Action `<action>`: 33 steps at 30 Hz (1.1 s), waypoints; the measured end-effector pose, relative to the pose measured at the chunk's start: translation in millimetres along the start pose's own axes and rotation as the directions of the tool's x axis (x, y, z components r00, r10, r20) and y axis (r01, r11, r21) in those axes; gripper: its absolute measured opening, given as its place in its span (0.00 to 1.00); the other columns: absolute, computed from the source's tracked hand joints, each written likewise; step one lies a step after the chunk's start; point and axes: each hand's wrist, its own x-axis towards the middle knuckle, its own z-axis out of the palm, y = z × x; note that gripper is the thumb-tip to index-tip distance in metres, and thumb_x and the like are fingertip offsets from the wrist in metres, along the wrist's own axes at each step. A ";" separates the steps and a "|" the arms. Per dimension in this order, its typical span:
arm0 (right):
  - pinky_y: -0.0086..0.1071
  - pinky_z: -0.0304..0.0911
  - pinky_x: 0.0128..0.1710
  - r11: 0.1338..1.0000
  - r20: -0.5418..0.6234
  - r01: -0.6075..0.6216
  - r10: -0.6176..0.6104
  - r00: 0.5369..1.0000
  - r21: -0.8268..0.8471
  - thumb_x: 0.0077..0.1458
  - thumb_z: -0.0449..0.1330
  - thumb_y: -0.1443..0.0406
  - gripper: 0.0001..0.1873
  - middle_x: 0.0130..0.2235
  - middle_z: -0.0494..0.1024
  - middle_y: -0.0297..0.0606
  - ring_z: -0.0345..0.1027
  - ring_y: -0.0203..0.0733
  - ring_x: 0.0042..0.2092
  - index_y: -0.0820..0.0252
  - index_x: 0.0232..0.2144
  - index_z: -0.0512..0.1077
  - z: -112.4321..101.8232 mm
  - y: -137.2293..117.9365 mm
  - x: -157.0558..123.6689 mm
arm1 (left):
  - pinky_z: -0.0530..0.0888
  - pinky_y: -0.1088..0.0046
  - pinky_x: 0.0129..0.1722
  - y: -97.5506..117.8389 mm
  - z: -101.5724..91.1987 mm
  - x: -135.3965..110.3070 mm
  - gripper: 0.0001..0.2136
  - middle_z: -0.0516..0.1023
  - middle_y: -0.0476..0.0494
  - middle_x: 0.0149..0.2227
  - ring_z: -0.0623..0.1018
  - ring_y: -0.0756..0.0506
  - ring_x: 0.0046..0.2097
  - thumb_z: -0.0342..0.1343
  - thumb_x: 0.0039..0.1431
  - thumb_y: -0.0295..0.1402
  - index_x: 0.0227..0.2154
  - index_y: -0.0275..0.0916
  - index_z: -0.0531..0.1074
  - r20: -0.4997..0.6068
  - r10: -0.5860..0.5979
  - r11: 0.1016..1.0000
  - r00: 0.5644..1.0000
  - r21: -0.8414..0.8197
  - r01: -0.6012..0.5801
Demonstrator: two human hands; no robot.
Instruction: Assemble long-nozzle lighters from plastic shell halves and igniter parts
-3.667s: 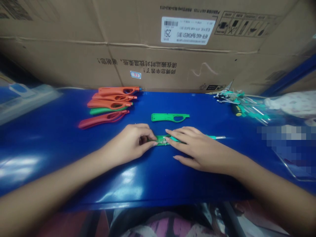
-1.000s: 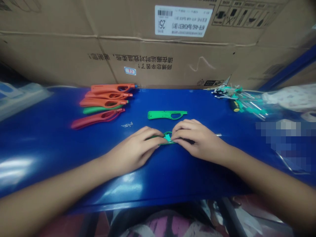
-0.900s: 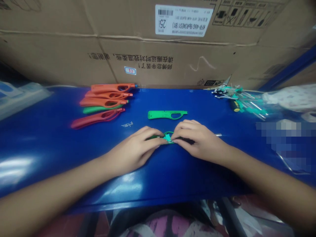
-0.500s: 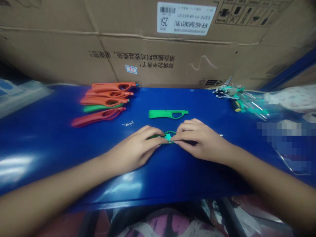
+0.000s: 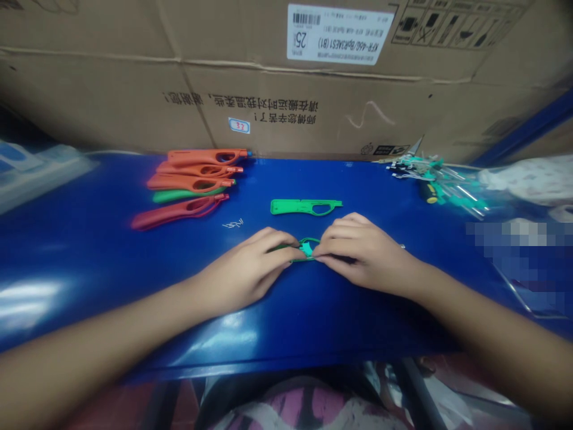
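Observation:
A green lighter casing half [image 5: 308, 240] lies low over the table, mostly covered by my fingers. Its trigger loop shows between my hands, with a teal trigger [image 5: 307, 248] set inside. My left hand [image 5: 257, 263] is closed on the casing's handle end. With thumb and fingertips pinched at the right side of the teal trigger, my right hand [image 5: 358, 251] covers the casing's front end. A small metal tip [image 5: 402, 246] shows just beyond the back of that hand. Behind both hands lies a second green casing half [image 5: 293, 206], untouched.
Several orange and red lighter casings [image 5: 188, 210] are piled at left. Small metal pins [image 5: 234, 224] lie close to my left hand. Teal-and-metal lighter parts [image 5: 452, 182] and a yellow-black tool handle [image 5: 430, 192] lie at right. A cardboard box [image 5: 250, 77] stands along the blue table's back.
The right fingers have shifted very slightly at the teal trigger, and a little more of it shows. The left hand and the other parts stay in place.

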 end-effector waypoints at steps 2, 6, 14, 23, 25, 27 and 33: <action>0.37 0.56 0.45 0.999 -0.003 -0.044 0.044 0.999 0.016 0.64 0.59 0.67 0.05 0.38 0.79 0.35 0.71 0.39 0.41 0.58 0.37 0.76 1.6 -0.5 0.3 | 0.71 0.63 0.56 0.0 -0.1 0.2 0.15 0.73 0.39 0.52 0.71 0.43 0.54 0.48 0.71 0.26 0.56 0.40 0.72 -0.003 0.001 1.000 1.000 -0.002 -0.001; 0.36 0.56 0.44 0.993 0.014 -0.100 0.100 0.995 0.060 0.63 0.61 0.68 0.03 0.37 0.79 0.34 0.71 0.40 0.41 0.58 0.35 0.75 4.7 -1.0 0.6 | 0.72 0.63 0.55 -0.5 0.3 0.4 0.15 0.73 0.39 0.52 0.72 0.43 0.54 0.48 0.70 0.26 0.56 0.41 0.72 -0.009 0.008 1.000 1.000 -0.005 -0.008; 0.37 0.55 0.47 0.987 0.071 -0.148 0.143 0.987 0.061 0.62 0.60 0.68 0.04 0.41 0.80 0.33 0.72 0.40 0.43 0.55 0.39 0.76 -6.4 -0.7 -2.0 | 0.72 0.63 0.55 -0.1 1.8 0.5 0.15 0.72 0.37 0.53 0.71 0.43 0.54 0.48 0.71 0.25 0.56 0.38 0.72 -0.011 0.017 1.000 1.000 0.010 -0.017; 0.37 0.56 0.43 0.978 0.104 -0.211 0.209 0.972 0.007 0.63 0.60 0.67 0.03 0.37 0.79 0.34 0.70 0.41 0.40 0.57 0.35 0.74 -4.4 1.0 0.8 | 0.73 0.62 0.55 -0.1 1.0 -0.2 0.15 0.72 0.37 0.53 0.71 0.42 0.54 0.47 0.71 0.26 0.56 0.38 0.72 -0.004 0.011 1.000 1.000 0.021 -0.011; 0.36 0.57 0.43 0.980 0.097 -0.199 0.197 0.976 0.017 0.63 0.60 0.67 0.03 0.37 0.79 0.34 0.70 0.41 0.41 0.57 0.36 0.74 -4.1 1.4 1.1 | 0.73 0.61 0.54 0.2 0.8 0.0 0.15 0.73 0.37 0.53 0.71 0.42 0.54 0.47 0.71 0.26 0.56 0.39 0.72 -0.004 0.012 1.000 1.000 0.024 -0.012; 0.36 0.57 0.43 0.982 0.097 -0.186 0.181 0.979 0.040 0.63 0.60 0.67 0.03 0.38 0.79 0.35 0.71 0.41 0.42 0.57 0.36 0.75 -5.8 2.1 0.9 | 0.73 0.61 0.54 0.3 0.5 0.1 0.16 0.73 0.37 0.53 0.71 0.42 0.54 0.47 0.71 0.26 0.56 0.39 0.72 -0.004 0.008 1.000 1.000 0.027 -0.008; 0.36 0.59 0.44 0.981 0.097 -0.194 0.191 0.977 0.024 0.62 0.60 0.68 0.05 0.38 0.79 0.36 0.72 0.42 0.42 0.57 0.35 0.76 -11.4 4.1 -0.8 | 0.73 0.61 0.55 -0.2 -0.3 -0.8 0.16 0.72 0.38 0.54 0.71 0.42 0.55 0.48 0.70 0.26 0.56 0.41 0.72 0.012 0.000 0.999 1.000 0.033 -0.001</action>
